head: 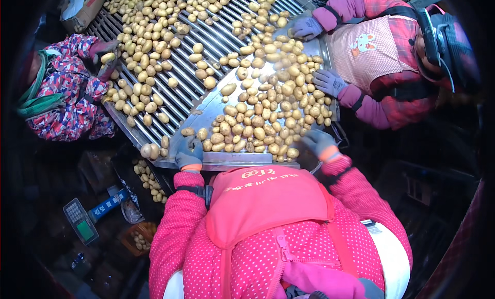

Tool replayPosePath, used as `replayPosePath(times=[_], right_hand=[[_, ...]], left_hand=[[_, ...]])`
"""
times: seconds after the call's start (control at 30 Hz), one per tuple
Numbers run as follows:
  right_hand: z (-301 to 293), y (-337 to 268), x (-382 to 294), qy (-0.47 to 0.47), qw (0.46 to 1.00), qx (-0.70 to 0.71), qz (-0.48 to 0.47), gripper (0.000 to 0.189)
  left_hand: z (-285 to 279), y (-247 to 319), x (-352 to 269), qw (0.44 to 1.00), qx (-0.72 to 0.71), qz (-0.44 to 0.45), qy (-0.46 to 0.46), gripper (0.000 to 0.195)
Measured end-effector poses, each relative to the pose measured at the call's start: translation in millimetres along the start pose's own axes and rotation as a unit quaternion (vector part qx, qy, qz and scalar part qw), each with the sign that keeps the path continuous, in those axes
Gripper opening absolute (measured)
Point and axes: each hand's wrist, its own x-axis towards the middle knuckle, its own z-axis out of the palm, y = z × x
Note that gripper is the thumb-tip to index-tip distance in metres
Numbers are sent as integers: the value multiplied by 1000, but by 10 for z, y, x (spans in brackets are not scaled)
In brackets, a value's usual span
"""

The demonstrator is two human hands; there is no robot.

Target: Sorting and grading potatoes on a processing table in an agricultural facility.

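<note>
Many potatoes point(259, 121) cover a sloped sheet-metal tray point(209, 115) in front of me. At the tray's near left edge is my left hand point(189, 152), in a grey-blue glove with an orange cuff. A gap shows between its thumb and fingers, with no potato seen in it. Single potatoes point(188, 132) lie just beyond its fingertips. My right hand point(320, 142), gloved alike and blurred by motion, is at the near right corner beside the potato pile. Its fingers point in toward the pile, and whether they grip anything is not visible.
Metal rollers point(193, 78) carrying potatoes adjoin the tray. A co-worker's gloved hands point(328, 82) touch the pile at right; another co-worker's hand point(108, 58) holds a potato at left. A raised metal lip point(238, 158) edges my side. A scale display point(81, 221) stands lower left.
</note>
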Motion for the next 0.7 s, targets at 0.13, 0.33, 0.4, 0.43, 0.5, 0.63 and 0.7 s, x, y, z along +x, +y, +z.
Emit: replayPosePath(times=[0.13,0.33,0.4,0.43,0.5,0.63,0.7], right_hand=[[760,-932,1029,14,978,-98,-184,26],[1173,-1165,1450,-76,952,-258,-148,24],[1177,-1135,1436,-16,940,-260,-220,22],[1152,-1142,1410,-21,932,-279,-229,21],[1043,-1229,1381,-58,964,-187,-182,32],[662,-1602,1442,-241,962,118,-43,48],[531,-1777,1603,-315,927,164,-122,44]], left_hand=[[-38,-76,93,993,-101,-55,-24,25],[-270,331,-96,767,-538,-329,-122,35],[-235,576,-221,815,-499,-220,-197,41],[-210,692,-247,834,-468,-174,-236,43],[-164,906,-249,779,-507,-187,-319,46],[-255,1249,-156,715,-482,-270,-427,47],[-354,1395,-170,611,-573,-426,-340,42]])
